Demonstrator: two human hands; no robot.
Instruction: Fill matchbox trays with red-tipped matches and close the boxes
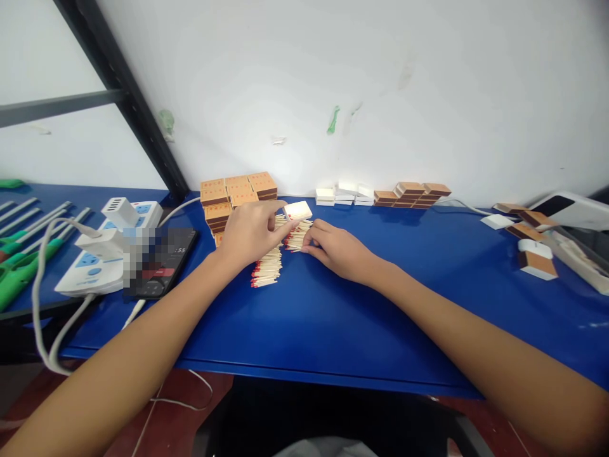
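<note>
My left hand (250,231) grips a small white matchbox tray (297,211) between thumb and fingers, and some matches show inside it. Below the tray, loose red-tipped matches (266,266) lie in a long pile on the blue table. My right hand (335,249) is at the right edge of a second bunch of matches (295,238), its fingertips pinched together against them. Whether a match is between those fingertips is too small to tell. Stacked matchboxes (238,190) with orange tops stand just behind my left hand.
White trays (345,193) and brown matchbox sleeves (412,193) line the wall. A power strip (95,270) and a phone (162,263) lie at left, near green-handled tools (33,254). More box parts (535,263) and a plastic container (578,257) sit at right on the blue table (333,343).
</note>
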